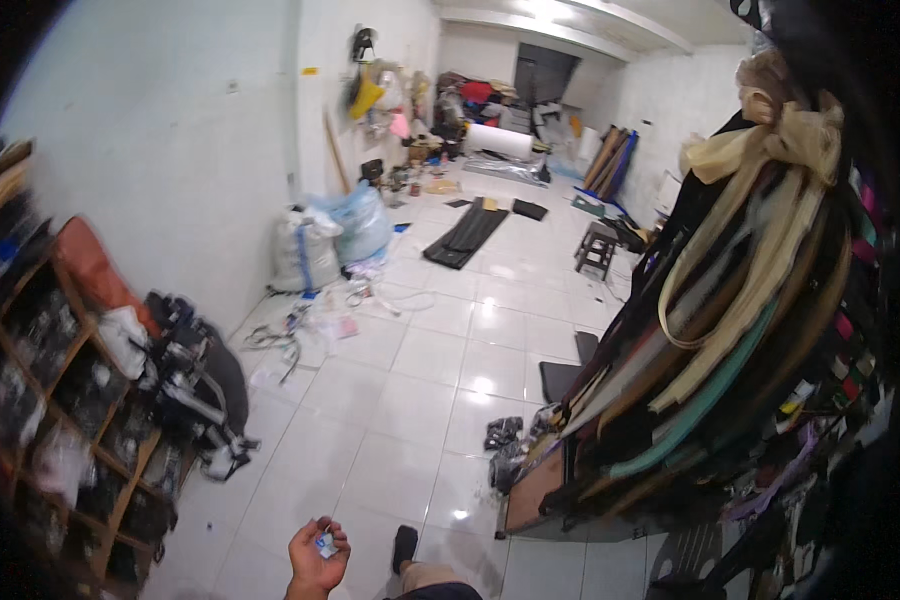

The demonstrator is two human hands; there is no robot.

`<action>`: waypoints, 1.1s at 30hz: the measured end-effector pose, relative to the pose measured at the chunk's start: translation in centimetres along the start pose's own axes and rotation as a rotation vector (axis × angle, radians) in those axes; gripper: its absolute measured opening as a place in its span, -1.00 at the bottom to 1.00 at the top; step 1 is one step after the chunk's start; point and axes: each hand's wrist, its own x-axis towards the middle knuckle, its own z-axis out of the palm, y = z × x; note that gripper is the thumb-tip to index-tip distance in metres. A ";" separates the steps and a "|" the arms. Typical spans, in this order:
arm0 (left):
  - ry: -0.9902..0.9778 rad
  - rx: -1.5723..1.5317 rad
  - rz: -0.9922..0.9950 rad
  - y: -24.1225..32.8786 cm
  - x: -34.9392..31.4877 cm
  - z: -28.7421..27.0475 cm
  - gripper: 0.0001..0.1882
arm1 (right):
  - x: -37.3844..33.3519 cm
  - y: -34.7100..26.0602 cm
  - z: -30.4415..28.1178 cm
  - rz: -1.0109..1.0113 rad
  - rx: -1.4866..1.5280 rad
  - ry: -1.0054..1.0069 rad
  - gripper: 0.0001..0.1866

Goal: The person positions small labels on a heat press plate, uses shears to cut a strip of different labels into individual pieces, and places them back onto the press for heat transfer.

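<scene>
My left hand (pixel 318 562) is raised at the lower edge, palm up with its fingers curled. In it lies a small blue-and-white piece (pixel 326 544), perhaps a wrapper or folded paper; its kind is too small to make out. Just right of the hand, my dark shoe (pixel 404 548) and part of my leg show above the tiled floor. My right hand is out of the picture.
Wooden pigeonhole shelves (pixel 130 480) with bagged goods stand at left. Long strips of webbing and zipper tape (pixel 730 300) hang at right. White sacks (pixel 305 250), scraps, a dark stool (pixel 596 248) and black sheet material (pixel 467 235) lie farther off on the white tiles.
</scene>
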 end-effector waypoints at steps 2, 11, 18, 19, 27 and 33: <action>0.004 -0.071 -0.017 1.2 5.9 3.6 -0.77 | 4.0 -7.5 -3.8 -0.052 0.003 -0.012 -0.54; 0.032 -0.006 -0.062 5.4 29.1 19.9 -0.77 | 19.8 -58.0 -34.0 -0.668 0.192 0.324 -0.47; -0.159 0.134 -0.264 9.0 53.4 33.5 -0.75 | 28.9 -70.8 -48.4 -0.585 0.464 0.406 -0.46; -0.221 0.156 -0.339 8.0 57.4 36.3 -0.74 | 32.7 -67.4 -47.2 -0.461 0.393 0.447 -0.46; -0.191 0.546 -0.600 -1.3 84.7 58.7 -0.65 | 36.1 -48.0 -42.0 0.170 0.221 -0.103 -0.57; -0.170 0.454 -0.665 -15.9 100.3 71.5 -0.65 | 44.9 -51.5 -57.9 0.403 0.545 -0.010 -0.57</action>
